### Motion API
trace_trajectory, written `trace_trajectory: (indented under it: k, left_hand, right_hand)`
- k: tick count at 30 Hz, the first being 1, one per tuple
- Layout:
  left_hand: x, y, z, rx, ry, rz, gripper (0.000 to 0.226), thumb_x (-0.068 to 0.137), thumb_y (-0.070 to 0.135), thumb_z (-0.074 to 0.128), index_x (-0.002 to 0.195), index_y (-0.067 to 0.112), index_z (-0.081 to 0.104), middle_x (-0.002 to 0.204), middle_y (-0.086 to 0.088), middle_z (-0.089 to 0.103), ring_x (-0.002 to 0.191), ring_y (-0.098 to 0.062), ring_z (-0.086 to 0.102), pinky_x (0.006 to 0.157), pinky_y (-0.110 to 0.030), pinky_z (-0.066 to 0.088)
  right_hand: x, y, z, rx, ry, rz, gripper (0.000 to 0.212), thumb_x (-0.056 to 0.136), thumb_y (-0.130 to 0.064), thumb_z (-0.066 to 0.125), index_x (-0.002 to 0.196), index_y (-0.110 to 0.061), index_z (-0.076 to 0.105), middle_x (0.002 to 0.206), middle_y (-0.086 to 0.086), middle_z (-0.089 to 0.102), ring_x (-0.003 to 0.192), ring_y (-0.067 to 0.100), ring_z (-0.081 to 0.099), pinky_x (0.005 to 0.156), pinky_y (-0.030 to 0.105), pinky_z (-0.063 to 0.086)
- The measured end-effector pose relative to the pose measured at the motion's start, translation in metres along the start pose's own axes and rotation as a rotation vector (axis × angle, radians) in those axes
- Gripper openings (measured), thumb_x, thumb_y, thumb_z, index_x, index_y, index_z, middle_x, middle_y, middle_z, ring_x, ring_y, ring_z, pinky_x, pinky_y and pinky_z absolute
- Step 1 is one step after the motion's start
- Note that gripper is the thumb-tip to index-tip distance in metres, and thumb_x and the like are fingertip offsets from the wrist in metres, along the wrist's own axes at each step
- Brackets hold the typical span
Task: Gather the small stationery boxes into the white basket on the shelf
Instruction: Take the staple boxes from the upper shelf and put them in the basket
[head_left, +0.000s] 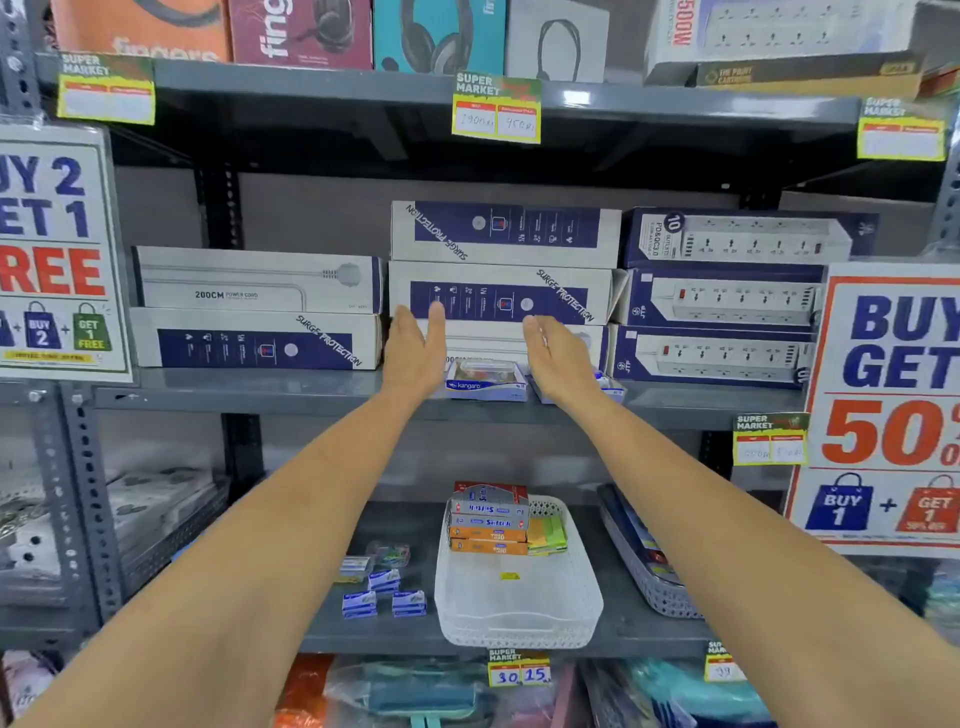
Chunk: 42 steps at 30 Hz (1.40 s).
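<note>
The white basket (519, 608) stands on the lower shelf, holding a stack of red, blue and orange stationery boxes (488, 519) and yellow-green pads at its back. Several small blue-and-white boxes (384, 597) lie on the shelf just left of the basket. On the middle shelf a Kangaro stapler pack (485, 382) sits between my hands. My left hand (415, 353) is flat and open to its left. My right hand (558, 358) is open to its right, partly covering a second pack (610, 387). Neither hand holds anything.
Long surge-protector and power-strip boxes (501, 296) are stacked behind my hands on the middle shelf. A grey perforated tray (649, 577) lies right of the basket. Promotional signs (893, 410) hang at both sides. Headphone boxes fill the top shelf.
</note>
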<state>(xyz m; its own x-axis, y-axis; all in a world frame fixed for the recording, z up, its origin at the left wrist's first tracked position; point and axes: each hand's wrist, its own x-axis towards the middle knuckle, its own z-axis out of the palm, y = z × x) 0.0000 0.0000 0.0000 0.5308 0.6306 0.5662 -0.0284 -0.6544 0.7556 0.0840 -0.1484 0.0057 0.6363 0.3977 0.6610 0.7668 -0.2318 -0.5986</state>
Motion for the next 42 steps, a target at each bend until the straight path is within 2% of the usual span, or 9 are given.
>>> trace_trajectory:
  k: [5, 9, 15, 17, 20, 25, 28, 32, 42]
  left_hand:
    - [0.017, -0.004, -0.001, -0.096, -0.056, -0.206, 0.075, 0.096, 0.063, 0.019, 0.147, 0.009, 0.030, 0.154, -0.015, 0.030, 0.138, -0.033, 0.031, 0.111, -0.044, 0.024]
    - [0.031, -0.013, 0.005, -0.159, -0.148, -0.278, 0.076, 0.095, 0.064, 0.018, 0.147, 0.010, 0.030, 0.154, -0.011, 0.031, 0.138, -0.031, 0.032, 0.112, -0.046, 0.026]
    - [0.052, -0.020, 0.021, -0.105, -0.241, -0.283, 0.059, 0.099, 0.045, 0.033, 0.136, 0.000, 0.042, 0.143, -0.023, 0.043, 0.132, -0.040, 0.040, 0.108, -0.046, 0.035]
    - [0.059, -0.021, 0.029, -0.030, -0.289, -0.253, 0.036, 0.097, 0.024, 0.043, 0.116, -0.005, 0.053, 0.111, -0.026, 0.058, 0.109, -0.044, 0.055, 0.086, -0.038, 0.051]
    - [0.061, -0.019, 0.035, 0.106, -0.326, -0.257, 0.012, 0.089, 0.008, 0.050, 0.079, 0.005, 0.045, 0.066, -0.007, 0.040, 0.060, -0.020, 0.038, 0.051, -0.026, 0.032]
    - [0.076, -0.024, 0.043, 0.303, -0.357, -0.246, 0.015, 0.082, 0.004, 0.066, 0.092, 0.001, 0.054, 0.086, -0.016, 0.056, 0.078, -0.031, 0.059, 0.083, -0.040, 0.056]
    - [0.082, -0.030, 0.044, 0.320, -0.303, -0.257, 0.013, 0.078, 0.004, 0.071, 0.087, 0.000, 0.061, 0.078, -0.017, 0.068, 0.073, -0.032, 0.071, 0.071, -0.042, 0.061]
    - [0.082, -0.036, 0.040, 0.356, -0.249, -0.242, 0.019, 0.072, 0.011, 0.075, 0.064, 0.007, 0.059, 0.039, -0.005, 0.061, 0.037, -0.019, 0.064, 0.027, -0.016, 0.038]
    - [0.067, -0.038, 0.028, 0.362, -0.238, -0.174, 0.034, 0.074, 0.018, 0.077, 0.056, 0.013, 0.048, 0.039, -0.001, 0.052, 0.022, -0.009, 0.050, 0.023, -0.010, 0.025]
  right_hand:
    - [0.008, 0.006, 0.013, -0.009, -0.077, 0.117, 0.038, 0.102, -0.034, 0.031, 0.067, -0.022, 0.040, 0.073, 0.002, 0.049, 0.081, 0.024, 0.045, 0.072, 0.028, 0.030]
    - [0.018, 0.009, 0.025, -0.098, -0.124, 0.148, 0.035, 0.100, -0.027, 0.036, 0.086, 0.000, 0.053, 0.088, 0.017, 0.057, 0.086, 0.029, 0.050, 0.074, 0.035, 0.036]
    - [0.033, 0.010, 0.034, -0.315, -0.260, 0.210, 0.035, 0.096, -0.015, 0.040, 0.063, -0.015, 0.029, 0.078, 0.009, 0.041, 0.085, 0.024, 0.037, 0.061, 0.029, 0.030]
    - [0.039, 0.011, 0.033, -0.382, -0.278, 0.230, 0.028, 0.094, -0.010, 0.043, 0.066, -0.011, 0.035, 0.080, 0.009, 0.043, 0.086, 0.025, 0.039, 0.060, 0.028, 0.031]
    - [0.050, 0.009, 0.036, -0.513, -0.344, 0.234, 0.025, 0.091, -0.009, 0.050, 0.069, -0.008, 0.040, 0.086, 0.010, 0.048, 0.084, 0.026, 0.044, 0.059, 0.028, 0.035]
    - [0.069, 0.010, 0.048, -0.689, -0.357, 0.183, 0.033, 0.086, -0.006, 0.055, 0.061, -0.010, 0.034, 0.064, 0.003, 0.038, 0.057, 0.017, 0.039, 0.042, 0.023, 0.026]
    - [0.076, 0.017, 0.053, -0.708, -0.327, 0.167, 0.032, 0.085, 0.001, 0.053, 0.060, -0.010, 0.035, 0.065, 0.004, 0.038, 0.054, 0.014, 0.036, 0.044, 0.024, 0.030]
    - [0.079, 0.023, 0.054, -0.695, -0.272, 0.140, 0.033, 0.083, 0.006, 0.051, 0.060, -0.010, 0.035, 0.064, 0.004, 0.037, 0.055, 0.016, 0.038, 0.058, 0.026, 0.039]
    - [0.072, 0.022, 0.053, -0.678, -0.248, 0.108, 0.036, 0.080, -0.002, 0.063, 0.061, -0.012, 0.033, 0.082, 0.008, 0.050, 0.075, 0.024, 0.050, 0.064, 0.026, 0.041]
